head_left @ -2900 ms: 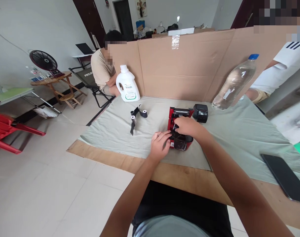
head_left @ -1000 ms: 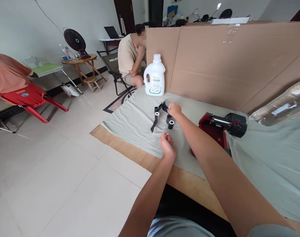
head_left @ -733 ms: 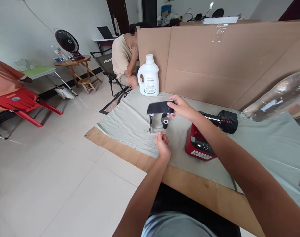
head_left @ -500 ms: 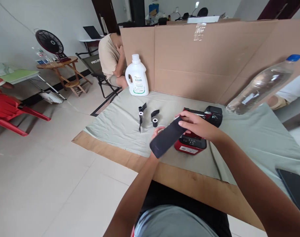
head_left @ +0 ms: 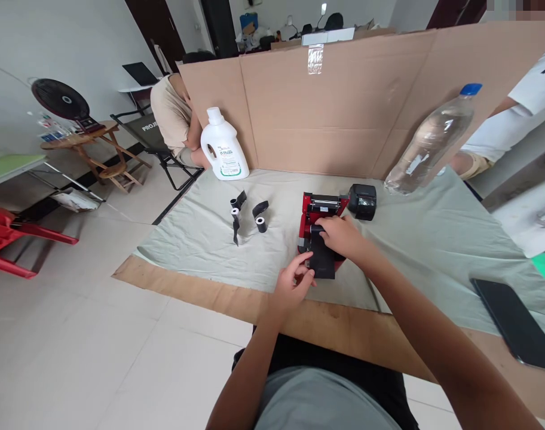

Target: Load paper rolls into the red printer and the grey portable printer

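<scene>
A red-and-black label printer (head_left: pixel 305 218) lies with its lid up in front of me on the cloth. Inside it sits a black ribbon roll (head_left: pixel 316 229), whose wide black strip (head_left: pixel 322 263) hangs over the printer's front. My right hand (head_left: pixel 343 237) has its fingers closed on the roll from the right. At the strip's left edge, my left hand (head_left: pixel 294 279) pinches with thumb and forefinger. To the left lie small black rolls (head_left: pixel 260 224) with short loose tails, some with white cores. Part of the printer is hidden under the strip and my right hand.
A white detergent bottle (head_left: pixel 225 149) and a clear bottle with a blue cap (head_left: pixel 434 140) stand before the cardboard screen (head_left: pixel 317 119). Behind the printer is a black rounded object (head_left: pixel 362 202). A dark phone (head_left: pixel 514 322) lies at right. People sit beyond the screen.
The black strip has come down from the air onto the printer, its roll now inside. Both hands have lowered with it, and the printer's open lid has come into sight. The view has shifted.
</scene>
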A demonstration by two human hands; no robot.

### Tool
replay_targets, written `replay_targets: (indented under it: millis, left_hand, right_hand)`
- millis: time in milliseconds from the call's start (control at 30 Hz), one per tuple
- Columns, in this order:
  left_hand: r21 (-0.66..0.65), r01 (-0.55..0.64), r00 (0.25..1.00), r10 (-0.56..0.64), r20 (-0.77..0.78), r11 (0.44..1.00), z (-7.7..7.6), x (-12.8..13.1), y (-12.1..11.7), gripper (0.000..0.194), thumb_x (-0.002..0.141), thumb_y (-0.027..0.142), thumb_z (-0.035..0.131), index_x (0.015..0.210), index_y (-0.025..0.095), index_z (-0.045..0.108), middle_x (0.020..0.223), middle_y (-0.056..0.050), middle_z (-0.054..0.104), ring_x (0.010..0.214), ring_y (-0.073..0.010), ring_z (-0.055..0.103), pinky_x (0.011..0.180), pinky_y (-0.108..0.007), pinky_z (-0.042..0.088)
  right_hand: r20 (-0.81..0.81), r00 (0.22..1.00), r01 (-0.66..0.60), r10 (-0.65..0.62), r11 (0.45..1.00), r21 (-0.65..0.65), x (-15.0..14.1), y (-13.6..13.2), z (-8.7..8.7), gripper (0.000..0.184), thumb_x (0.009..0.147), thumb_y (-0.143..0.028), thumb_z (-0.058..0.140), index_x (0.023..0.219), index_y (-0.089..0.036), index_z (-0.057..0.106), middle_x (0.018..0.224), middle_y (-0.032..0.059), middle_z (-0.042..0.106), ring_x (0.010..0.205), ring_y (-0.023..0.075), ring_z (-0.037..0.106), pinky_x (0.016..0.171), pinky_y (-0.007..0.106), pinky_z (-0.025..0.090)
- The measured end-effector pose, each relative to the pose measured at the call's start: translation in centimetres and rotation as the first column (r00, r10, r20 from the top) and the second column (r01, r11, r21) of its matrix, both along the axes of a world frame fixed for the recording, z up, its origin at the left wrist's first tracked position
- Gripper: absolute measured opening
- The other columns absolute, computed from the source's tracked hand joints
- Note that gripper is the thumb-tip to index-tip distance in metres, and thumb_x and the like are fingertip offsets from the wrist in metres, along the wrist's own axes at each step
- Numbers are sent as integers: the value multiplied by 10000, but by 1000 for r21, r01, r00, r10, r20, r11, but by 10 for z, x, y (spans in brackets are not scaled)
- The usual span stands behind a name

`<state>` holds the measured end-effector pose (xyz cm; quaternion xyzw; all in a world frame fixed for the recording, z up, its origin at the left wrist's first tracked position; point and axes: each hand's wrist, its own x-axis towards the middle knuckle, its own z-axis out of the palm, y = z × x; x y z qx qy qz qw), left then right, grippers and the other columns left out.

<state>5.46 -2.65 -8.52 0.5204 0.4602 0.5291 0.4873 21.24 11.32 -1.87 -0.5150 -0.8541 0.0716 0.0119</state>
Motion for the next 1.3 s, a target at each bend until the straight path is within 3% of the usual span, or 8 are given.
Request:
replay_targets:
  millis: [233,400,467,600,700,900,1067,1300]
  left_hand:
    - [-27,-16,993,20,120,999,-7,5,11,332,939,361,622,1231,207,656,771,-10,711,533,-91,521,572,-239,436]
    - [-71,-27,980,41,194,997,-10,4,15,313,868,377,704,1124,198,684,703,9,683,499,-82,503,542,-231,405]
    - [-83,-33,977,49,206,996,-10,4,14,281,843,359,721,1072,197,700,678,16,669,501,-82,500,544,-229,403]
    - [-74,-10,980,24,196,997,-11,4,14,199,822,328,719,966,191,726,644,12,649,521,-91,505,556,-235,403]
    - [-60,7,984,3,176,998,-15,5,13,169,827,322,698,925,189,733,626,12,630,532,-98,503,553,-236,391]
    - [2,-10,990,9,139,1000,-17,5,13,133,855,285,643,902,195,728,623,13,612,571,-110,508,584,-246,387]
    - [-49,-20,986,28,162,999,-10,8,10,151,850,338,687,891,197,720,614,18,584,552,-109,473,569,-250,359]
    - [-54,-373,904,376,206,926,5,-1,45,165,823,335,744,913,212,681,598,78,357,569,-97,375,614,-231,359]
  right_hand:
    - [3,999,35,-35,994,-107,-12,22,0,139,875,-145,592,906,-201,714,925,86,759,1019,286,666,994,450,324]
    - [-168,982,72,-86,993,-90,7,4,6,235,960,-306,508,840,-240,699,843,31,745,889,236,667,916,401,392]
    - [-413,885,228,-213,974,-15,21,-1,5,306,962,-366,476,753,-233,656,749,32,704,762,217,635,784,357,433]
    - [-810,508,522,-293,853,19,38,14,0,301,932,-476,492,896,-221,647,879,54,703,736,190,591,725,323,472]
    - [-870,422,381,-255,921,-85,37,29,-7,363,910,-526,512,1046,-216,643,998,52,699,761,174,597,764,325,497]
    - [-926,330,275,-185,957,-93,34,-3,-35,237,886,-442,553,813,-227,623,935,48,682,886,204,631,840,347,509]
    - [-903,330,361,-274,921,-148,30,-32,-58,319,855,-389,571,1144,-260,613,1310,97,597,934,202,618,820,365,543]
    - [-871,186,214,-455,884,-416,29,-30,-71,599,880,-414,551,1462,-306,454,1513,89,513,1337,243,549,1055,424,528]
